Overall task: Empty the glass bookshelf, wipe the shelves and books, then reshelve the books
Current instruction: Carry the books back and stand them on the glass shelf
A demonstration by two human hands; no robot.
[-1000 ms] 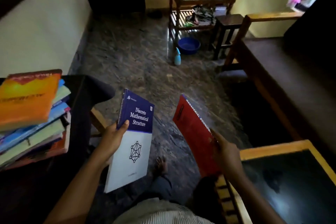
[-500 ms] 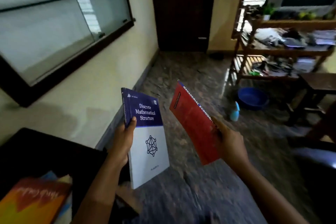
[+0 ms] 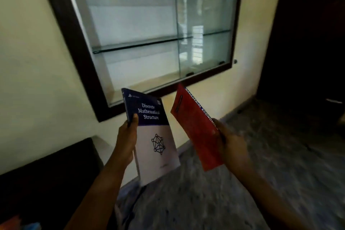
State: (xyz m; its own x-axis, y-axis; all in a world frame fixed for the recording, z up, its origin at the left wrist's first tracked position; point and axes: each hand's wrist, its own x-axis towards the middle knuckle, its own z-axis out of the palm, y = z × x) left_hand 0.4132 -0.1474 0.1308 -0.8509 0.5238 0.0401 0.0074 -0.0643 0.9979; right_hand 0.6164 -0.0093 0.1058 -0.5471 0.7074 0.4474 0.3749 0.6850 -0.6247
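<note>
Two books held up before the glass bookshelf (image 3: 140, 45)
Left grip (image 3: 127, 140) clasps the blue-and-white book (image 3: 156, 144) by its spine edge; right grip (image 3: 233, 145) clasps the tilted red book (image 3: 197, 130), both near the bookshelf's lower frame.

cam: head, wide-angle | faces fwd at wall bookshelf (image 3: 134, 15), frame tilted | bookshelf near, floor (image 3: 261, 183) low right

Top of glass bookshelf (image 3: 79, 46) cut by upper edge. End of spine title on red book (image 3: 196, 129) hidden under thumb of right grip (image 3: 233, 147). Small print low on blue-and-white book (image 3: 156, 145) blurred; fingers of left grip (image 3: 126, 142) hidden behind it. At bottom-left corner, coloured books (image 3: 11, 224) cut off, blurred.
</note>
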